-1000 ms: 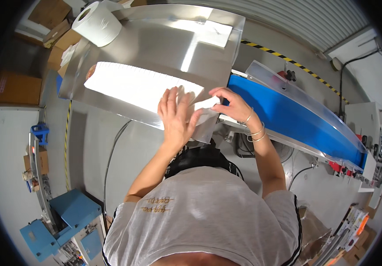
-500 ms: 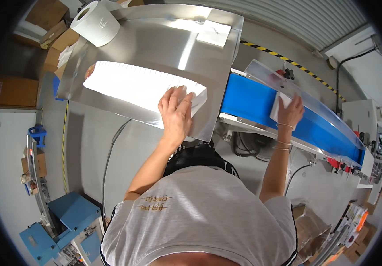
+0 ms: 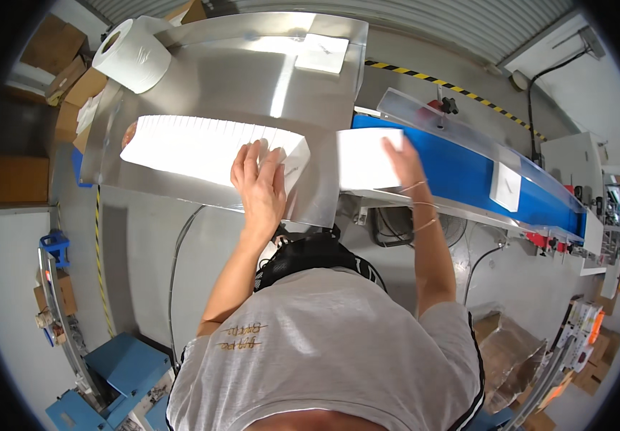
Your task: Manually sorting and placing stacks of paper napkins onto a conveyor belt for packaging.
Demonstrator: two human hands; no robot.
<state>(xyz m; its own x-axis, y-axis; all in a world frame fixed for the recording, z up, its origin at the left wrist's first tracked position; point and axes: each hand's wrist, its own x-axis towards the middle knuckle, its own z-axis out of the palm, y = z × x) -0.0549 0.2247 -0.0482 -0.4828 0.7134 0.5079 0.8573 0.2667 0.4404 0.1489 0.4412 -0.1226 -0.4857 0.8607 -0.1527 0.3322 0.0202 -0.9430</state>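
Note:
A long row of thin white flat packets point(image 3: 195, 147), standing on edge side by side, lies on the shiny metal table point(image 3: 216, 79). My left hand point(image 3: 259, 176) grips the row near its right end, fingers bent over the top. In my right hand point(image 3: 405, 161) is a white flat packet point(image 3: 367, 159), held at its right edge. It is over the left end of the blue conveyor belt point(image 3: 443, 154), beside the table. The right thumb shows on the packet; the fingers behind are partly blurred. Farther right, another white packet point(image 3: 505, 187) lies on the belt.
A big white roll point(image 3: 134, 56) stands at the table's far left corner. One white sheet or packet point(image 3: 321, 53) lies at the far right of the table. A clear guard point(image 3: 461, 133) runs along the belt's far side. Cardboard boxes point(image 3: 11, 179) stand at the left.
My right hand has moved left with a white packet, from the belt toward the table. Another packet now shows on the belt. My left hand stays on the row; the whole view has shifted slightly.

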